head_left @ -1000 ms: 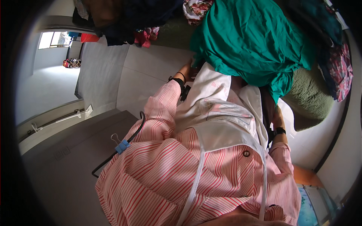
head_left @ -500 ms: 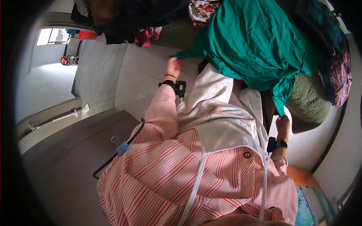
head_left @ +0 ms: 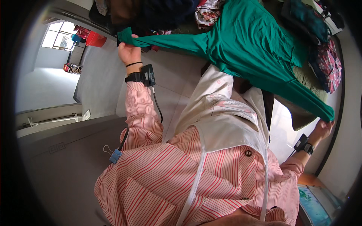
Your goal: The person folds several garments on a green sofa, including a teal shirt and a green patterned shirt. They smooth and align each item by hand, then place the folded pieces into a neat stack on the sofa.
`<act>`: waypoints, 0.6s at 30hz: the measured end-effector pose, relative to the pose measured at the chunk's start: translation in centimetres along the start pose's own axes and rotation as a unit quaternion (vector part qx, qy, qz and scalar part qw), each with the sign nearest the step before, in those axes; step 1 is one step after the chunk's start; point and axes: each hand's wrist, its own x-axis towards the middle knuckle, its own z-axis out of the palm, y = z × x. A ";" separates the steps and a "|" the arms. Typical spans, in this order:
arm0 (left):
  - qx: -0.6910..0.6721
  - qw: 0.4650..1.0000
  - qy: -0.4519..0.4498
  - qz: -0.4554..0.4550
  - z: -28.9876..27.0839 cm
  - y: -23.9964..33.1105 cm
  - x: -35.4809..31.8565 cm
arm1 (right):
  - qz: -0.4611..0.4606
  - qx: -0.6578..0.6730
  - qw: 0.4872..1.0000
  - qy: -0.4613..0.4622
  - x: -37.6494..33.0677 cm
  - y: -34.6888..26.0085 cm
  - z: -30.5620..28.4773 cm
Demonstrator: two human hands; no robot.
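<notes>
I have the green garment (head_left: 249,49) drawn out between both hands, its broad body lying beyond my knees, over the olive textured cover (head_left: 311,81). My left hand (head_left: 129,54) is closed on one long, narrow end, with a scrap of cloth poking out past the fingers; my right hand (head_left: 323,129) pinches the opposite tip. Gripping it by the far ends (sleeves, I'd judge) and holding my arms wide seems to be what keeps those lengths taut, while the middle, held by neither hand, lies in loose folds.

The garment covers much of the olive cover, so I can't tell what that cover is wrapped around. My right fingertips are partly lost behind the cloth. The dark clothes (head_left: 151,17) and the floral bundle (head_left: 208,15) run up to the upper edge of view, the dark ones too dim to separate. My white apron (head_left: 222,132) hides most of my lap.
</notes>
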 end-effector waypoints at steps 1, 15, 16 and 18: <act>-0.036 0.997 -0.061 -0.040 0.6 0.3 0.0 | -0.002 0.024 1.000 0.016 -0.2 -0.3 2.0; 0.055 0.911 -0.377 -0.159 9.6 -4.0 -6.5 | 0.088 0.157 0.972 -0.149 -4.0 -2.5 7.0; 0.043 0.908 -0.382 -0.168 10.0 -5.1 -6.8 | 0.112 0.199 0.954 -0.196 -4.2 -2.2 7.7; 0.020 0.900 -0.386 -0.201 11.1 -8.6 -8.3 | 0.158 0.222 0.924 -0.270 -6.3 -0.3 11.1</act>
